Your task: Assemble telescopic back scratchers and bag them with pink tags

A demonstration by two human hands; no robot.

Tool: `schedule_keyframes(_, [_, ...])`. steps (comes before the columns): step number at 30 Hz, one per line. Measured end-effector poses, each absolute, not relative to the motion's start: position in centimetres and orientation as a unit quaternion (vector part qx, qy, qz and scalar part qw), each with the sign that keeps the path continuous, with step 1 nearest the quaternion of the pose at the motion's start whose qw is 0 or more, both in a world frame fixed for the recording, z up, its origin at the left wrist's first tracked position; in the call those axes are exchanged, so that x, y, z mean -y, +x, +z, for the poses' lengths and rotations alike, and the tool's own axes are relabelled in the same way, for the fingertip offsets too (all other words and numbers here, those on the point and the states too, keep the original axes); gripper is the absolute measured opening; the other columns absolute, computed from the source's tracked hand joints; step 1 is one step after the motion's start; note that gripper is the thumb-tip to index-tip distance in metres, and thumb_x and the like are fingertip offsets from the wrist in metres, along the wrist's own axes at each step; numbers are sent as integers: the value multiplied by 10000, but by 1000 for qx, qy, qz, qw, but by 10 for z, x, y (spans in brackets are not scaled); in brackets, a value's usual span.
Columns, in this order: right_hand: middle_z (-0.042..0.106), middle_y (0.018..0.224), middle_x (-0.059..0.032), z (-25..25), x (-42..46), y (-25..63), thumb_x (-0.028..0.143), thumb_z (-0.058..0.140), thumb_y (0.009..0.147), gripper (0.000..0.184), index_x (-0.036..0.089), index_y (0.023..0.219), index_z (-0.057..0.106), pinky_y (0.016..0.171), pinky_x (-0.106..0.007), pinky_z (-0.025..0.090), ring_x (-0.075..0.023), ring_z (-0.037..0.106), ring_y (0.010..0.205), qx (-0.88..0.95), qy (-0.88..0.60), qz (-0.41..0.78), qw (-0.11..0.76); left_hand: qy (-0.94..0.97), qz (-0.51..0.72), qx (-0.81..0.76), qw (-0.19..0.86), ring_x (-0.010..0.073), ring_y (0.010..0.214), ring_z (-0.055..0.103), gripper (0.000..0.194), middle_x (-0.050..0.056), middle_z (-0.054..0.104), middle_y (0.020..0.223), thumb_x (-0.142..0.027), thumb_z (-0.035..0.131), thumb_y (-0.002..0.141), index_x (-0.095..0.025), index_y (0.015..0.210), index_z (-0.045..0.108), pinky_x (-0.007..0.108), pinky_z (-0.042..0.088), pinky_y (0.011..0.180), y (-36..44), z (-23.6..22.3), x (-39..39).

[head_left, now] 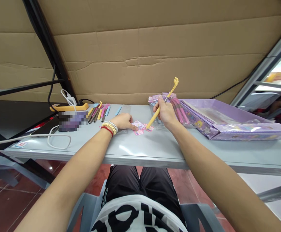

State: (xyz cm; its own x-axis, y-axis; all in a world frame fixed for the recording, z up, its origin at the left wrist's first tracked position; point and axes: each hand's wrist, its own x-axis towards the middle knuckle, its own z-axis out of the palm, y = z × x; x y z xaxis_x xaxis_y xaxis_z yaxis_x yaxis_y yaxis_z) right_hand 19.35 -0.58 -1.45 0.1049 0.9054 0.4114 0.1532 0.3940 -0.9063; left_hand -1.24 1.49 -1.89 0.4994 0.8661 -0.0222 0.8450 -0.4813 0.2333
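My right hand (165, 112) is closed around a yellow back scratcher (156, 113), held at a slant. Its claw-shaped head points up and away, and its handle end comes down over small pink printed cards (138, 127) on the table. At the left edge of those cards is my left hand (123, 122), fingers bent and thumb against a card; its other fingertips are partly hidden. Beneath and behind that hand lies a clear plastic bag (127, 109). Several back scratchers in yellow, pink and blue (98, 112) lie in a group left of my left hand.
Packed pink scratchers (179, 111) lie beyond my right hand, beside a purple printed box (211, 130) with clear bags. At the left are a phone (70, 125), a white cable (58, 147) and a yellow power strip (81, 107). A cardboard wall (140, 58) stands behind the grey table (140, 151).
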Motion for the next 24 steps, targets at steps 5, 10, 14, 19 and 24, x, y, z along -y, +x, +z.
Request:
schedule_keyframes(5, [249, 350, 50, -12, 6, 194, 811, 417, 767, 651, 209, 522, 439, 327, -231, 193, -76, 262, 312, 565, -434, 336, 616, 867, 77, -477, 122, 152, 595, 515, 403, 22, 611, 648, -589, 635, 671, -189, 689, 598, 276, 340, 535, -14, -20, -16])
schedule_keyframes(10, [229, 345, 60, -6, 10, 195, 815, 390, 775, 636, 218, 560, 414, 307, -225, 151, -68, 202, 300, 525, -422, 377, 636, 869, 124, -460, 135, 130, 567, 468, 345, 10, 554, 599, -480, 507, 791, -175, 644, 578, 276, 330, 547, -14, -16, -14])
schedule_keyframes(14, [230, 353, 62, -2, 11, 195, 824, 379, 771, 639, 222, 557, 370, 299, -223, 163, -67, 215, 298, 513, -421, 382, 644, 862, 120, -472, 139, 135, 551, 447, 373, 9, 520, 574, -464, 444, 811, -172, 617, 573, 290, 310, 541, -15, -16, -15])
schedule_keyframes(19, [243, 351, 52, -1, 10, 194, 838, 400, 748, 667, 216, 514, 352, 295, -214, 157, -59, 229, 299, 495, -431, 387, 648, 866, 100, -482, 90, 163, 555, 492, 464, 41, 558, 575, -562, 423, 810, -188, 592, 589, 303, 325, 551, -11, -23, -15])
schedule_keyframes(24, [240, 348, 52, -5, 8, 194, 832, 417, 746, 666, 214, 504, 364, 296, -211, 160, -59, 222, 303, 512, -425, 379, 644, 860, 95, -498, 51, 219, 674, 595, 571, 104, 657, 712, -642, 333, 837, -187, 675, 637, 313, 388, 605, 1, -24, -8])
